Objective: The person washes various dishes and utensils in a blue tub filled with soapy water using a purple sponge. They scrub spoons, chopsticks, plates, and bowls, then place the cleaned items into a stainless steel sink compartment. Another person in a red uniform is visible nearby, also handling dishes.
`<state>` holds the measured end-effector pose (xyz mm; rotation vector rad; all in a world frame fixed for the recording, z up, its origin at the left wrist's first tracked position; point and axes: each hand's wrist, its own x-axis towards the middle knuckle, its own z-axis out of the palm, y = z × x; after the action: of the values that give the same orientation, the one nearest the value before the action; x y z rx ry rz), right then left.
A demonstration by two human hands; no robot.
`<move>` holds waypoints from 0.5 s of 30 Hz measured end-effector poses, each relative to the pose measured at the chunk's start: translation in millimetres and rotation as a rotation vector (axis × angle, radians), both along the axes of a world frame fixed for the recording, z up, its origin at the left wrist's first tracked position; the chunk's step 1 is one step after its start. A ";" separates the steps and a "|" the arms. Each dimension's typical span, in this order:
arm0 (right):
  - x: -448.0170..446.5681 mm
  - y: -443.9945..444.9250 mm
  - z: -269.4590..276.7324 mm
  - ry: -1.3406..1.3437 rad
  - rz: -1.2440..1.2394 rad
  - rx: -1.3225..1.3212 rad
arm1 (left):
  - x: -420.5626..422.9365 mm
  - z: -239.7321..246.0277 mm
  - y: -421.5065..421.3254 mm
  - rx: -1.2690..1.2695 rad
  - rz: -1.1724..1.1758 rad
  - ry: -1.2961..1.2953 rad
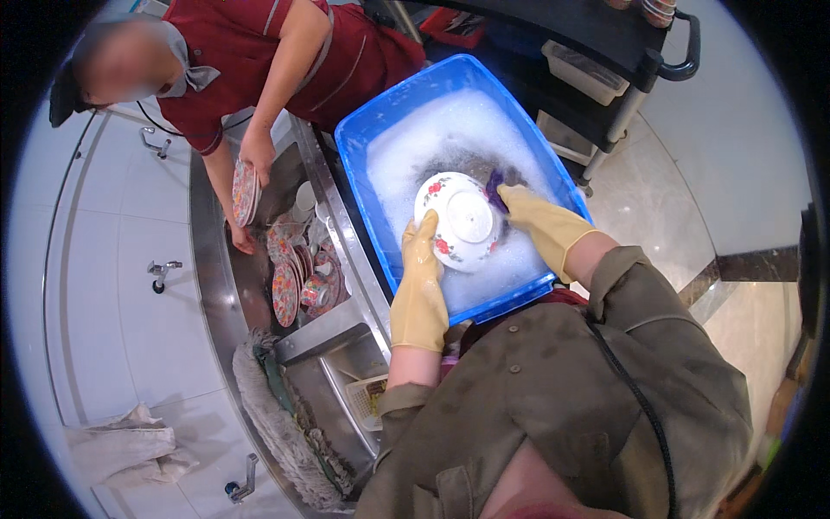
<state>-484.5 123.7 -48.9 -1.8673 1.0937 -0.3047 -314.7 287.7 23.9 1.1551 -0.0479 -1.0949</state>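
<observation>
My left hand [420, 279], in a yellow rubber glove, grips the near-left rim of a white bowl with red flowers [459, 222]. The bowl is tilted with its underside and foot ring facing up. My right hand [541, 224], gloved alike, closes on a dark purple scrubbing cloth [496, 192] at the bowl's right rim. Both hands are over a blue plastic tub [364, 214] of water with thick white suds [415, 139]. The right fingertips are partly hidden by the cloth.
A co-worker in red [259, 58] holds floral plates [246, 193] over a steel sink [249, 279] of stacked floral dishes [286, 293]. A grey fluffy duster [272, 415] lies along the sink's edge. A black cart [606, 39] stands beyond the tub. Taps [162, 267] line the tiled wall.
</observation>
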 end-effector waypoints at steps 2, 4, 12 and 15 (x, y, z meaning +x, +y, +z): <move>11.0 -5.9 -18.6 0.011 0.008 -0.096 | 0.1 -1.9 -2.3 -0.026 0.026 -0.003; 27.1 -13.4 -18.6 -0.002 -0.067 0.000 | 0.2 -3.3 -3.1 0.009 0.014 -0.017; 83.0 30.9 83.6 -0.254 0.048 -0.144 | 15.5 -26.1 -2.4 0.008 -0.046 -0.022; 71.3 67.0 96.7 -0.255 0.258 -0.168 | 23.5 -30.7 -1.0 0.097 0.036 0.107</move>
<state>-413.2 190.7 47.8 -2.0261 0.6643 -0.4808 -291.2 286.7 -6.8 1.1778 0.1101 -1.1358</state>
